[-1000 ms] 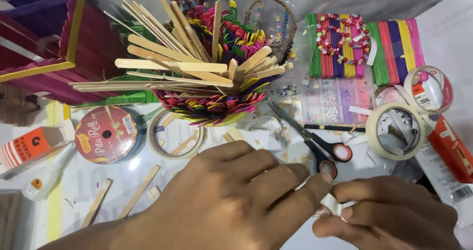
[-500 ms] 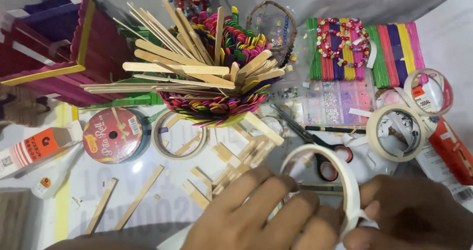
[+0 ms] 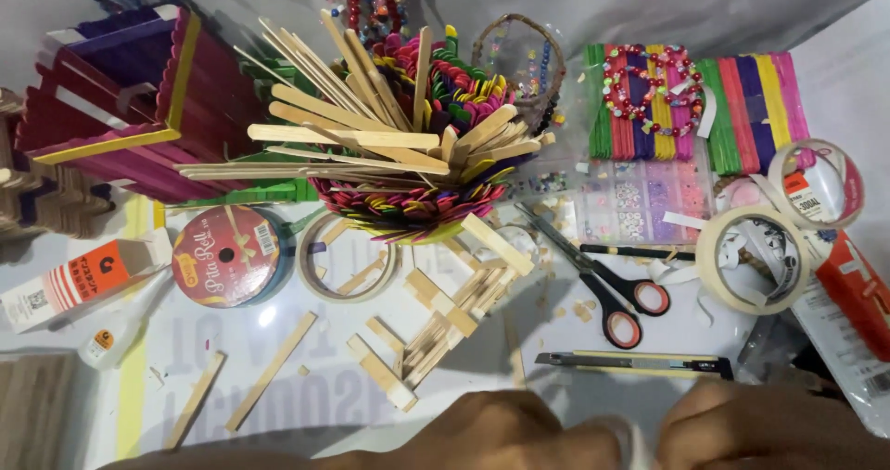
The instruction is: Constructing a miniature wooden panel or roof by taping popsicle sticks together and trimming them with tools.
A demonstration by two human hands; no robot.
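Observation:
Both my hands sit at the bottom edge, mostly cut off by the frame. My left hand [image 3: 505,433] and my right hand [image 3: 769,425] are curled, knuckles up, close together. A sliver of a white tape roll [image 3: 638,436] shows between them, gripped from both sides; the rest of it is hidden. Just beyond my hands lies a yellow-and-black utility knife [image 3: 630,363]. Black scissors with red-lined handles [image 3: 603,280] lie farther out.
A colourful stick holder [image 3: 413,206] bristling with plain wooden sticks stands in the middle. Loose wooden sticks [image 3: 426,326] lie before it. A red ribbon spool [image 3: 227,255], a pink stick box [image 3: 120,108], masking tape rolls [image 3: 751,259], coloured stick stacks [image 3: 742,108] and a glue box [image 3: 83,280] surround it.
My hands have dropped back toward me with the white tape roll, out of the middle, uncovering the loose sticks, the scissors and the utility knife.

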